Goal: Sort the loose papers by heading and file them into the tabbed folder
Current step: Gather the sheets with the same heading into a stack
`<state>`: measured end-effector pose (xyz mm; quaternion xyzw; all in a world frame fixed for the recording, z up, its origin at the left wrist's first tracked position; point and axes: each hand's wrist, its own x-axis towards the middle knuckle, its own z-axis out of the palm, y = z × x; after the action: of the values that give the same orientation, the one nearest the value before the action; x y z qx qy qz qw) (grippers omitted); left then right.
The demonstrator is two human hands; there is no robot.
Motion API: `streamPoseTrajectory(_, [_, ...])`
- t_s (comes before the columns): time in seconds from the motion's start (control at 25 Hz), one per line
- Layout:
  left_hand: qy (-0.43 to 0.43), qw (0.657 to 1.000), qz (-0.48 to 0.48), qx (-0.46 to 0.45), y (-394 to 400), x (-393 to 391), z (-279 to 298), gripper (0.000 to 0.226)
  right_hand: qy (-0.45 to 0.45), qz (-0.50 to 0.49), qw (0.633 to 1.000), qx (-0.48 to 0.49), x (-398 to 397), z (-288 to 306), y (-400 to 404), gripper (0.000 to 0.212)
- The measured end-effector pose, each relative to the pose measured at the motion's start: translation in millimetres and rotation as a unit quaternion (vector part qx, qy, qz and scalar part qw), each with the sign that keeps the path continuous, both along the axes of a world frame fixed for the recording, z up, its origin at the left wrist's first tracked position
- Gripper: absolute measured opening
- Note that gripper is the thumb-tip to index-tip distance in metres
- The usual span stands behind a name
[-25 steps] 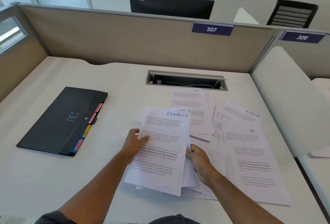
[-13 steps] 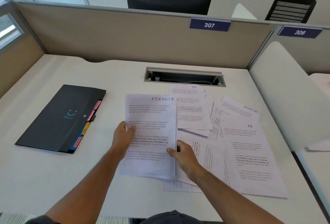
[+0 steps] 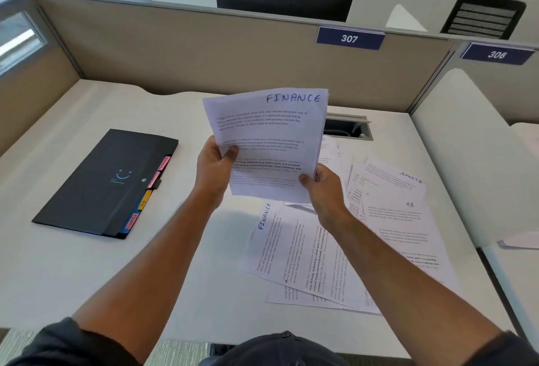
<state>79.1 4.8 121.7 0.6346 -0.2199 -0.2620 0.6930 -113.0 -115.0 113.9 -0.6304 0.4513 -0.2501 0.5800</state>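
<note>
Now: left hand (image 3: 214,167) and right hand (image 3: 326,187) both pinch the FINANCE sheets (image 3: 271,144), lifted off the desk (image 3: 87,272), long axis 12–6, heading at 12. Loose papers (image 3: 393,234) at 4 o'clock; folder (image 3: 99,185) at 9, closed.

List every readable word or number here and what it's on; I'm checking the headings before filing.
"FINANCE": held sheets, gripped by left hand and right hand.
"FINANCE": sheet lying sideways on the desk.
"SPORTS": sheet at right.
"HR": sheet below it.
"307": partition sign.
"306" or "308", blurred: next sign.
Folder tabs and printed body text: too small to read.
</note>
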Motion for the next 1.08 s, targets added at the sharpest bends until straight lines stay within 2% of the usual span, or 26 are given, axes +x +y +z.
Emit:
streamPoseTrajectory(0.24, [-0.003, 0.999, -0.031, -0.011, 6, -7, -2, 0.033, -0.009, -0.007, 0.999, 0.046, -1, -13, 4, 0.029])
streamPoseTrajectory(0.48, [0.003, 0.999, -0.046, -0.007, 25, -1, -18, 0.027, -0.013, 0.011, 0.997, 0.081, 2, -35, 16, 0.034])
streamPoseTrajectory(0.6, [0.018, 0.997, -0.054, 0.049, 37, -3, -37, 0.027, 0.005, 0.033, 0.996, 0.086, -6, -50, 27, 0.033])
streamPoseTrajectory(0.76, [0.019, 0.990, -0.070, 0.124, 50, -12, -61, 0.027, 0.058, 0.079, 0.994, 0.058, -17, -65, 34, 0.035])
streamPoseTrajectory(0.84, [0.013, 0.989, -0.063, 0.130, 50, -13, -62, 0.025, 0.081, 0.102, 0.990, 0.044, -21, -69, 29, 0.033])
streamPoseTrajectory(0.96, [0.016, 0.991, -0.033, 0.128, 46, -11, -56, 0.017, 0.113, 0.134, 0.984, 0.007, -31, -75, 16, 0.017])
streamPoseTrajectory(1.08, [0.033, 0.992, 0.017, 0.124, 44, -7, -51, 0.015, 0.188, 0.117, 0.973, -0.058, -54, -84, -1, 0.022])
